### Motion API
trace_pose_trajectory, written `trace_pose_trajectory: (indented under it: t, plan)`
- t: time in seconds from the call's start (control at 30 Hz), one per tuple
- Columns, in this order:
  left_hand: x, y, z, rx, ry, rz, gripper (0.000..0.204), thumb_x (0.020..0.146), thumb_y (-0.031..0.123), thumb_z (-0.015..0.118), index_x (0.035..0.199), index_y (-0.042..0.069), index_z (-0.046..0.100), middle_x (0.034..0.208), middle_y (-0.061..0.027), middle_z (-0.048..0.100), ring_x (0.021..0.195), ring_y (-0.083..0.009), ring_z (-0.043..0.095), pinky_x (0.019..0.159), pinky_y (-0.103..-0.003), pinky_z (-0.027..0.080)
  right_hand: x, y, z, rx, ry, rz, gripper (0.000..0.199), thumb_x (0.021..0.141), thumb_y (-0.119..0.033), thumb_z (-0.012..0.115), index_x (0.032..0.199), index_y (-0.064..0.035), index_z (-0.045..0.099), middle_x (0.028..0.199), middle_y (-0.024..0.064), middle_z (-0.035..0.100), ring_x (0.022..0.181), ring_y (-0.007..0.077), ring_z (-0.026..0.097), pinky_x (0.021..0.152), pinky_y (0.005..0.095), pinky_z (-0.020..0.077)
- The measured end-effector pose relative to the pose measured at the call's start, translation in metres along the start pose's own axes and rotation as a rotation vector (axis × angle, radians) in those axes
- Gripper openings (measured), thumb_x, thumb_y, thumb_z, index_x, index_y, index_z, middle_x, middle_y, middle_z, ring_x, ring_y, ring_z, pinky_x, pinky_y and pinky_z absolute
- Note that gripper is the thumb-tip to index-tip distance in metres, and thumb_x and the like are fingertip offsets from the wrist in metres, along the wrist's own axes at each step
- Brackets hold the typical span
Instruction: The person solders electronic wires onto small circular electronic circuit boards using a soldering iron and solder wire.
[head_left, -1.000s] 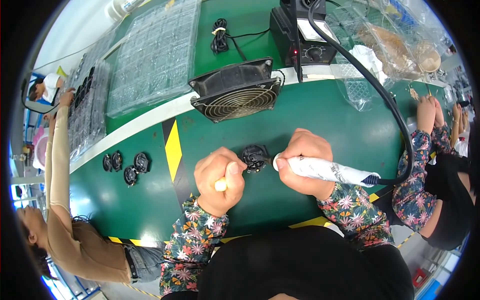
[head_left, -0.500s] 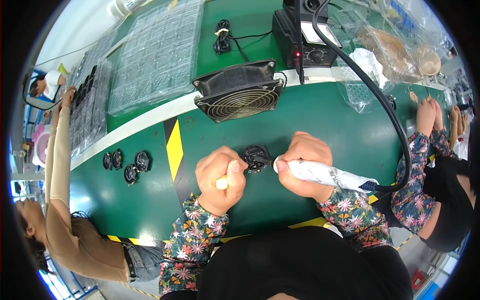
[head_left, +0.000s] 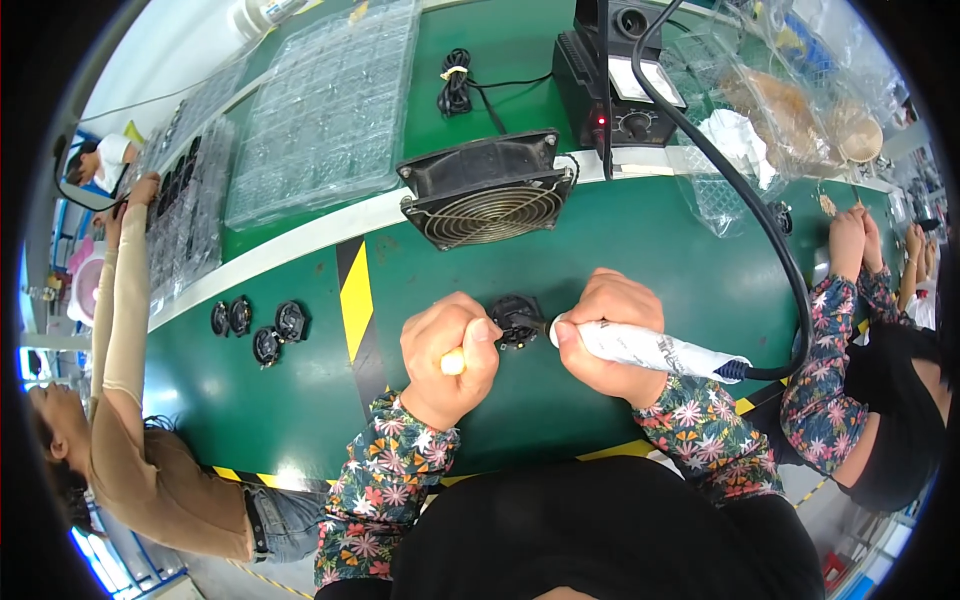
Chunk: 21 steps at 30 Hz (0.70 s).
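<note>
The right hand (head_left: pixel 610 335) is closed around the white-wrapped handle of a soldering iron (head_left: pixel 655 350), whose tip points left at a small round black part (head_left: pixel 515 320) lying on the green surface (head_left: pixel 620 240). The part sits between the two hands, just left of the right hand's fingers and just right of the left hand's knuckles; whether the tip touches it cannot be told. The left hand (head_left: pixel 448 350) is curled into a fist around a short pale stick (head_left: pixel 452 362), of which only the near end shows below the fingers.

From the iron's handle a thick black cable (head_left: pixel 760 235) runs right, then curves far across the surface to a black box with a knob and a red light (head_left: pixel 615 85). Just beyond the part, a square black fan (head_left: pixel 487 190) leans at the edge of a white strip. A yellow and black stripe (head_left: pixel 356 300) crosses the surface left of the left hand, and farther left four more round black parts (head_left: pixel 258 328) lie in a loose group. Clear plastic trays (head_left: pixel 325 110) cover the far left area.

At the left edge another person's arm (head_left: pixel 118 300) reaches toward the trays. At the right, a second person in a flowered sleeve (head_left: pixel 835 300) rests hands on the surface.
</note>
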<state>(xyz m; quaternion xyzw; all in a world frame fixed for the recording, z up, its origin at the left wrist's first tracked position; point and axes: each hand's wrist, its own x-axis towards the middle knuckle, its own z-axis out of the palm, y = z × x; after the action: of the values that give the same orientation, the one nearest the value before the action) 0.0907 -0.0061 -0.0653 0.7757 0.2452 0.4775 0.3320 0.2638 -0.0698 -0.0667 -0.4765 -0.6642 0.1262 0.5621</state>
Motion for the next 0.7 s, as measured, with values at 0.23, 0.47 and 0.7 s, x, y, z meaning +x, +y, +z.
trace_pose_trajectory:
  t: [0.23,0.47,0.7]
  plan:
    - [0.012,-0.001,-0.001,0.027,-0.087,-0.066,0.026,0.086,0.009,0.045,0.062,0.000,0.049,0.059,-0.0111,0.056,0.047,-0.0190,0.051,0.045,-0.028,0.039,-0.001,-0.003,-0.006,0.000,0.000,0.045,0.016,0.069,-0.002,0.065,0.067,-0.0051,0.050,0.056,0.0051,0.049,0.049,0.0203,0.046,0.047,0.0310,0.0361]
    - [0.011,-0.003,-0.003,0.038,-0.086,-0.024,0.024,0.084,0.007,0.046,0.061,0.001,0.049,0.058,-0.0105,0.056,0.047,-0.0187,0.051,0.045,-0.028,0.039,0.000,-0.002,-0.006,0.002,0.017,0.046,0.016,0.070,-0.001,0.065,0.068,-0.0041,0.050,0.057,0.0056,0.049,0.049,0.0201,0.046,0.047,0.0307,0.0361]
    - [0.013,-0.001,-0.002,0.035,-0.105,0.000,0.025,0.085,0.010,0.048,0.061,0.001,0.049,0.058,-0.0097,0.056,0.045,-0.0183,0.050,0.043,-0.028,0.038,0.000,0.000,-0.005,0.000,0.011,0.043,0.017,0.070,-0.001,0.065,0.069,-0.0043,0.049,0.056,0.0052,0.049,0.049,0.0193,0.046,0.047,0.0304,0.0367]
